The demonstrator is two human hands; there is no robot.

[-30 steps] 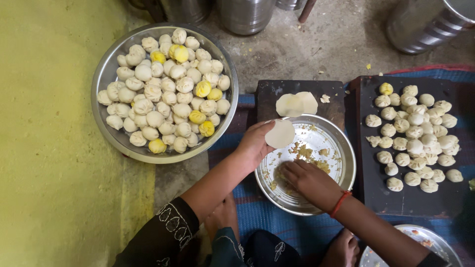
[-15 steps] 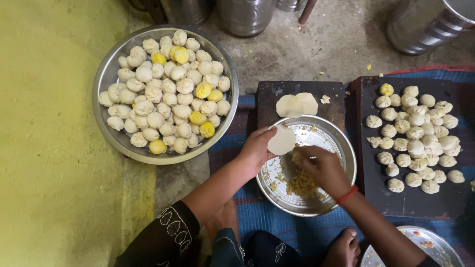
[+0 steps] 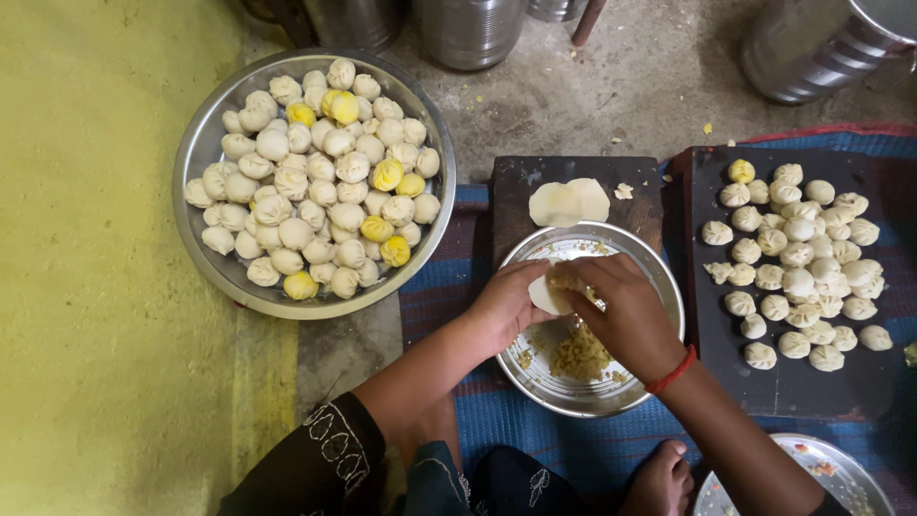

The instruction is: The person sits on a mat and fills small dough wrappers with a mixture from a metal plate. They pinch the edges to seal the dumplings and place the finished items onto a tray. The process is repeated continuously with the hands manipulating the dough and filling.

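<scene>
My left hand (image 3: 506,306) holds a round dough wrapper (image 3: 547,294) over a small steel bowl (image 3: 659,277). My right hand (image 3: 621,311) presses on the wrapper from the right, fingers curled over it, with a red band on the wrist. A heap of yellowish filling (image 3: 581,355) lies in the bowl under my hands. Two flat dough wrappers (image 3: 569,203) lie on a dark board (image 3: 516,186) just behind the bowl.
A large steel basin (image 3: 205,143) of white and yellow dumplings sits at the left. A dark tray (image 3: 712,358) with several dumplings is at the right. Steel pots (image 3: 812,48) stand at the back. Another steel plate (image 3: 821,468) shows at the bottom right, near my foot (image 3: 659,478).
My right hand has come up from the filling in the bowl to the wrapper in my left hand. The two hands now meet over the bowl.
</scene>
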